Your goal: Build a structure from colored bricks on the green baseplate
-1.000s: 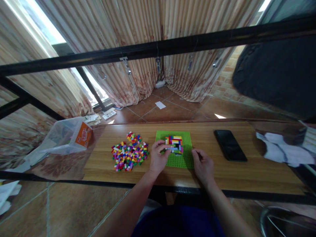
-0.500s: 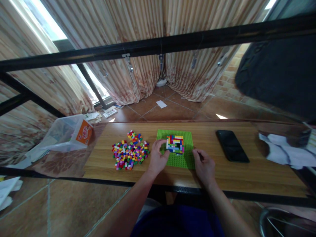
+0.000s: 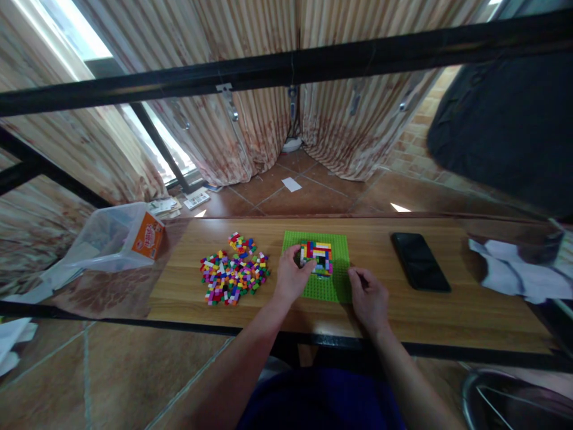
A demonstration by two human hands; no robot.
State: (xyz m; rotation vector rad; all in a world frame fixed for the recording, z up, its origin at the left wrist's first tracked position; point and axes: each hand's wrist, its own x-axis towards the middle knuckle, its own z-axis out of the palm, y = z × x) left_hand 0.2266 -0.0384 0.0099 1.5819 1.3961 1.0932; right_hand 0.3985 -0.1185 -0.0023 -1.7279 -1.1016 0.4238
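Observation:
A green baseplate (image 3: 339, 251) lies on the wooden table (image 3: 470, 310) with a small multicoloured brick build (image 3: 317, 255) standing on it. My left hand (image 3: 292, 276) rests on the plate's left part, its thumb and fingers pinched against the left side of the build. My right hand (image 3: 367, 297) lies curled at the plate's near right corner, fingertips touching the plate edge; what it holds, if anything, is hidden. A heap of loose coloured bricks (image 3: 233, 272) lies left of the plate.
A black phone (image 3: 419, 261) lies right of the plate. A clear plastic box with an orange label (image 3: 120, 237) sits at the table's left end, crumpled white paper (image 3: 510, 272) at the right end. A black metal bar (image 3: 286, 68) crosses overhead.
My left hand has shifted slightly up along the left side of the build. The right hand has stayed at the plate's corner. The view has tilted a little.

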